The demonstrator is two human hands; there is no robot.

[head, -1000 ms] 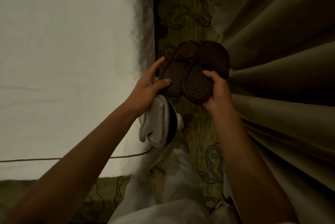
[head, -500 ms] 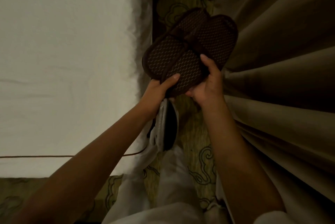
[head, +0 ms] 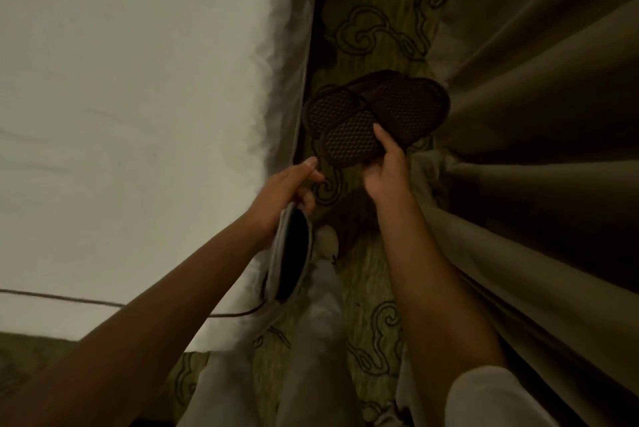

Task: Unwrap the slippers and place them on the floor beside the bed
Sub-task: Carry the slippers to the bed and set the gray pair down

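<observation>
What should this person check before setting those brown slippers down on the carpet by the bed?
1. Brown slippers out of the wrapper: ok, bare soles show.
2. Right hand grips the pair: ok, thumb over a sole.
3. Left hand free to help: not ok, it holds the pale wrapper.
4. Carpet between bed and curtain free of things: ok where it shows.
5. Slippers right way up: not ok, soles face the camera.
6. Slippers separated: cannot tell, they overlap.

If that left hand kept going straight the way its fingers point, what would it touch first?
Probably the brown slippers that the right hand holds, just ahead of the left hand; depth is hard to judge, so it might pass beneath them.
</observation>
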